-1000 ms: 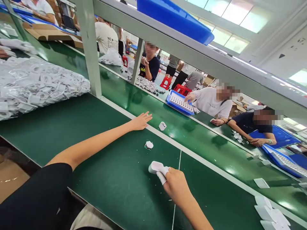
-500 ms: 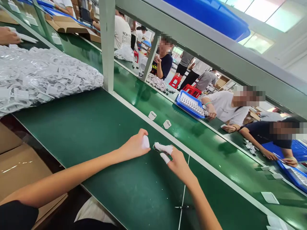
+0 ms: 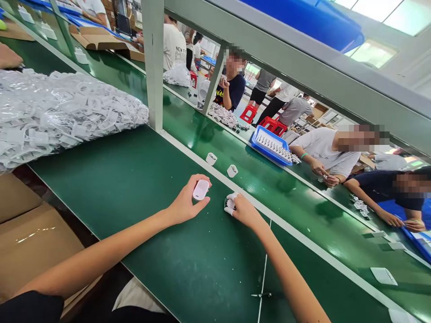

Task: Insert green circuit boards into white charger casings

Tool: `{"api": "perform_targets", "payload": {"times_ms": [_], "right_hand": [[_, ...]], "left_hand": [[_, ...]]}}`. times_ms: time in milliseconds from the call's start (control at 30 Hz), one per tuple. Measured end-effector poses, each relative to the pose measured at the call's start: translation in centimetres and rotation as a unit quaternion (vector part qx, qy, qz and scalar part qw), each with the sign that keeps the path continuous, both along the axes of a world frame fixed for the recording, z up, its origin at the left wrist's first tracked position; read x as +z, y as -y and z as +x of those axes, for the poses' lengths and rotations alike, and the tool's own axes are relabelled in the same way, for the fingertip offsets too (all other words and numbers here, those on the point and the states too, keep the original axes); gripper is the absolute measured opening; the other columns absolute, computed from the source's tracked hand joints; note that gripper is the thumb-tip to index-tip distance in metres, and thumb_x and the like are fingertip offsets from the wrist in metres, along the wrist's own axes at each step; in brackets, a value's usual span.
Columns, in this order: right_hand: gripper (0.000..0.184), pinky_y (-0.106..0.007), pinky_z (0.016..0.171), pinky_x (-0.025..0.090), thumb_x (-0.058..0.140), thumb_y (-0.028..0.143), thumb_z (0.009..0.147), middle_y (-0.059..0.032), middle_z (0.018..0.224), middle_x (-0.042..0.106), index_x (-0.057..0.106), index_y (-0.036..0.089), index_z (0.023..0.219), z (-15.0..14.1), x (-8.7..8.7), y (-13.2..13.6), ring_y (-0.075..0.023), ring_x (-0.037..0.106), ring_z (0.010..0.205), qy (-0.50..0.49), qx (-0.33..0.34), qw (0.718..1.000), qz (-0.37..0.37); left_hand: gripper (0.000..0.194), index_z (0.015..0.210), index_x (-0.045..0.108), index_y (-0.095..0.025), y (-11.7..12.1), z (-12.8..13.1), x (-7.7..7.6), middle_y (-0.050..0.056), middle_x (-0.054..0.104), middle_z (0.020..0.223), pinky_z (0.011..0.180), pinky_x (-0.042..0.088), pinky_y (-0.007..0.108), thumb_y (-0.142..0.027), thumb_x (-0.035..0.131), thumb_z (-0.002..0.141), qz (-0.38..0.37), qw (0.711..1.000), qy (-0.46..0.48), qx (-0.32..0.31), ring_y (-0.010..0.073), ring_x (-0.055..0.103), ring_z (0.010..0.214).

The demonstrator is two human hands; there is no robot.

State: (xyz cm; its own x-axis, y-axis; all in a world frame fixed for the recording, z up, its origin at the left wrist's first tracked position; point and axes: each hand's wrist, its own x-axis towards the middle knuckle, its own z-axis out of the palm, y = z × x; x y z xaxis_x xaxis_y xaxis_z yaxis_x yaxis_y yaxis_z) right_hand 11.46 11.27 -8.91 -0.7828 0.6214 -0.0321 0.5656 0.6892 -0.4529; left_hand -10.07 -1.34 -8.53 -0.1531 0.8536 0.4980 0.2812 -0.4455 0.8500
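Observation:
My left hand (image 3: 183, 205) is closed around a white plastic housing (image 3: 201, 190), an oblong shell whose hollow side faces me and shows a small slot at one end. To its right, white finger cots cover the thumb and a finger of my right hand (image 3: 248, 211). Those covered fingertips pinch a small green circuit board (image 3: 226, 204) at the green tabletop (image 3: 151, 179); the fingers hide most of it. Beyond my hands, two similar white housings with parts visible inside, a left one (image 3: 211, 158) and a right one (image 3: 232, 171), stand on the shiny green belt.
A large clear bag of white plastic parts (image 3: 67, 112) lies at the left. A grey metal post (image 3: 155, 67) rises from the table's far side. A thin black tool (image 3: 261, 294) lies near the front. Across the green belt (image 3: 286, 202), co-workers sit by blue trays (image 3: 271, 146).
My left hand has turned the housing so its hollow side shows. My right fingers have closed in on the circuit board, which has shifted slightly right. The view has moved a little.

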Motion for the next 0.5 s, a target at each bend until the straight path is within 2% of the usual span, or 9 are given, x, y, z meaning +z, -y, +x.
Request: {"api": "perform_targets", "payload": {"times_ms": [100, 167, 267, 367, 433, 500], "right_hand": [[0.028, -0.042, 0.083, 0.055, 0.063, 0.041, 0.091, -0.0030, 0.085, 0.066, 0.063, 0.015, 0.102, 0.6, 0.0, 0.4, -0.0196, 0.066, 0.083, -0.126, -0.050, 0.990, -0.039], [0.036, -0.040, 0.080, 0.056, 0.053, 0.047, 0.094, -0.0061, 0.091, 0.068, 0.060, 0.017, 0.110, 1.3, 1.0, 1.7, -0.0204, 0.068, 0.085, -0.226, -0.076, 0.969, -0.060], [0.041, -0.039, 0.080, 0.057, 0.048, 0.054, 0.094, -0.0094, 0.108, 0.069, 0.056, 0.022, 0.119, 3.1, 4.4, 5.0, -0.0231, 0.068, 0.097, -0.351, -0.096, 0.929, -0.069], [0.032, -0.042, 0.091, 0.053, 0.065, 0.047, 0.088, -0.0074, 0.122, 0.065, 0.061, 0.028, 0.114, 5.3, 8.9, 9.0, -0.0253, 0.061, 0.114, -0.428, -0.075, 0.900, -0.033], [0.028, -0.043, 0.096, 0.050, 0.071, 0.036, 0.086, -0.0056, 0.122, 0.064, 0.064, 0.030, 0.112, 6.6, 11.4, 11.5, -0.0248, 0.059, 0.116, -0.461, -0.039, 0.886, 0.015], [0.028, -0.041, 0.094, 0.051, 0.069, 0.031, 0.088, -0.0048, 0.113, 0.064, 0.064, 0.029, 0.115, 7.4, 12.9, 13.5, -0.0230, 0.060, 0.109, -0.503, -0.020, 0.861, 0.071]], "left_hand": [[0.038, 0.118, 0.040, -0.024, 0.8, 0.7, 1.1, 0.007, 0.053, 0.107, 0.078, 0.052, 0.034, -0.032, 0.054, 0.084, 0.077, 0.996, -0.017, -0.034, 0.0188, 0.056, 0.094], [0.043, 0.124, 0.038, -0.024, 1.5, 1.6, 2.7, 0.008, 0.050, 0.111, 0.075, 0.053, 0.033, -0.029, 0.054, 0.085, 0.103, 0.992, -0.038, -0.058, 0.0190, 0.055, 0.095], [0.052, 0.133, 0.038, -0.023, 2.7, 3.1, 6.2, 0.010, 0.048, 0.120, 0.073, 0.055, 0.027, -0.017, 0.057, 0.086, 0.125, 0.983, -0.105, -0.085, 0.0176, 0.056, 0.100], [0.057, 0.136, 0.044, -0.022, 3.4, 4.6, 9.8, 0.010, 0.049, 0.125, 0.086, 0.056, 0.026, -0.011, 0.063, 0.084, 0.179, 0.964, -0.175, -0.091, 0.0183, 0.054, 0.113], [0.058, 0.138, 0.047, -0.022, 3.6, 5.4, 11.5, 0.009, 0.051, 0.126, 0.097, 0.054, 0.027, -0.009, 0.066, 0.084, 0.200, 0.957, -0.187, -0.094, 0.0181, 0.054, 0.118], [0.061, 0.140, 0.047, -0.023, 3.5, 6.3, 12.4, 0.008, 0.054, 0.128, 0.101, 0.053, 0.028, -0.007, 0.066, 0.084, 0.203, 0.957, -0.181, -0.105, 0.0180, 0.055, 0.120]]}}
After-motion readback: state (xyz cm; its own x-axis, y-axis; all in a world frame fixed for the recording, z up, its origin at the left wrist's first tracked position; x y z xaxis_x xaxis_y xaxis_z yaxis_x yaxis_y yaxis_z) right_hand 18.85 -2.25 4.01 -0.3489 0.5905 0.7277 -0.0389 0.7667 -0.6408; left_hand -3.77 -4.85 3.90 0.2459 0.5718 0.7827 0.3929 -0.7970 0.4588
